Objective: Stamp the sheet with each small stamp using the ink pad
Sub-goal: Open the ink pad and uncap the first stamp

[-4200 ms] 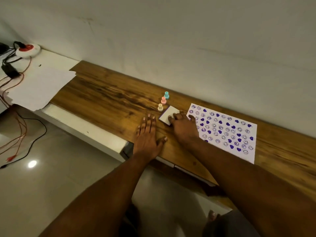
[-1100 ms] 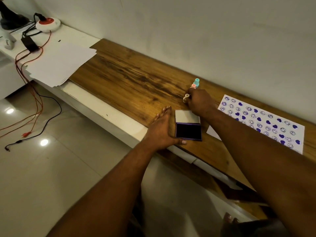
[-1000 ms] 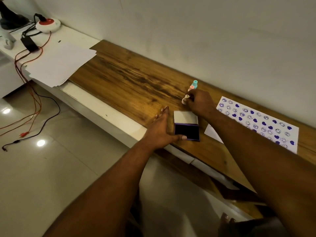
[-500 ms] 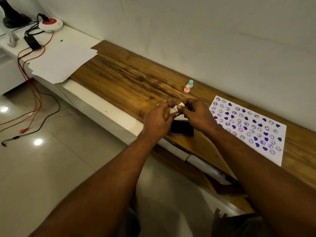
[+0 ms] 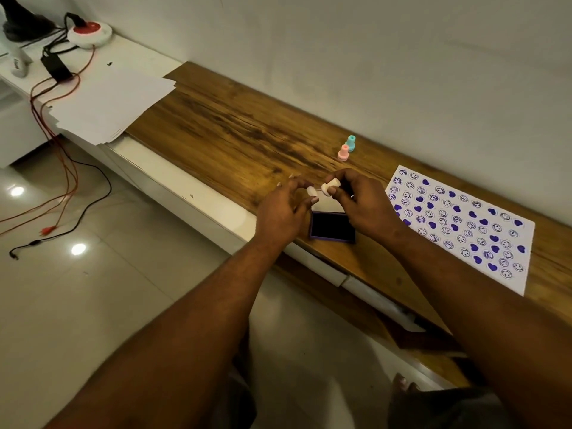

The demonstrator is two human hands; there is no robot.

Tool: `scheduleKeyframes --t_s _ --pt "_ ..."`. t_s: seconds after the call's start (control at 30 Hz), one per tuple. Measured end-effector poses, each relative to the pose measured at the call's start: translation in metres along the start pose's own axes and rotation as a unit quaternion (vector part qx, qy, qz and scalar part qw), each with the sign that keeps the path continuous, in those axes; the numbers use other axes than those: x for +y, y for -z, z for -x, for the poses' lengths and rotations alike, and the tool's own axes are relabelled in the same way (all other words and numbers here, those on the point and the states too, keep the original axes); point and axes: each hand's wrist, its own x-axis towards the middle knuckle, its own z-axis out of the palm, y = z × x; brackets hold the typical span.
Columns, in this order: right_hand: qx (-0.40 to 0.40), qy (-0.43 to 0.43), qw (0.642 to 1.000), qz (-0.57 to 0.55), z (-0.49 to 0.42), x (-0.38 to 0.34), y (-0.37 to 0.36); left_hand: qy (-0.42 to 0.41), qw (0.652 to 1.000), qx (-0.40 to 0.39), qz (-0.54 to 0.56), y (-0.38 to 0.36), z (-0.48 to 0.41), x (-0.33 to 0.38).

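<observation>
- Right hand (image 5: 362, 205): fingers curled, thumb and fingertips pinching a cream stamp (image 5: 330, 184) — a short, waisted plastic peg, lying roughly level in the air above the back of the ink pad.
- Left hand (image 5: 283, 212): thumb and forefinger pinch a white cap (image 5: 310, 191), small and rounded. It is just beside the stamp's end but apart from it. The other fingers are loosely spread.
- Ink pad (image 5: 332, 226): flat rectangular case with a purple rim, its dark matte pad facing up. The pale lid (image 5: 329, 206) is folded back behind it, partly hidden by the hands. The pad sits near the front edge of the wooden top, between the two wrists.
- Sheet (image 5: 458, 224): white paper lying flat, close to the right of the pad, with rows of purple smiley rings and solid hearts.
- Pink stamp (image 5: 343, 152) and teal stamp (image 5: 351, 142): both upright near the wall, behind the hands. Whether they touch, I cannot tell.
- Wooden top (image 5: 241, 131): brown, with streaky dark grain and a dull sheen.
- Far left: a fanned paper stack (image 5: 108, 100) on a white ledge (image 5: 145, 61), and a round white-and-red plug unit (image 5: 89, 30) at the back.
- Floor (image 5: 93, 289): glossy pale tiles with bright reflections.
</observation>
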Motion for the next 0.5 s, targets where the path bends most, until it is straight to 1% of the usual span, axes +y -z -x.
scheduleKeyframes --t_s 0.07,0.17,0.4,0.5 --pt "0.006 0.004 1.0 0.003 0.001 0.005 0.002 0.027 0.999 0.011 -0.033 -0.001 -0.001 -0.005" --pt "0.002 -0.001 1.0 0.008 0.004 0.014 0.003 0.052 0.996 0.0 -0.079 -0.001 -0.003 -0.013" --pt "-0.013 -0.001 1.0 0.017 0.009 0.025 0.008 0.06 0.994 0.012 -0.093 -0.002 -0.004 -0.026" --pt "-0.022 0.001 1.0 0.02 0.009 0.029 0.01 0.072 0.993 -0.003 -0.095 -0.003 -0.003 -0.033"
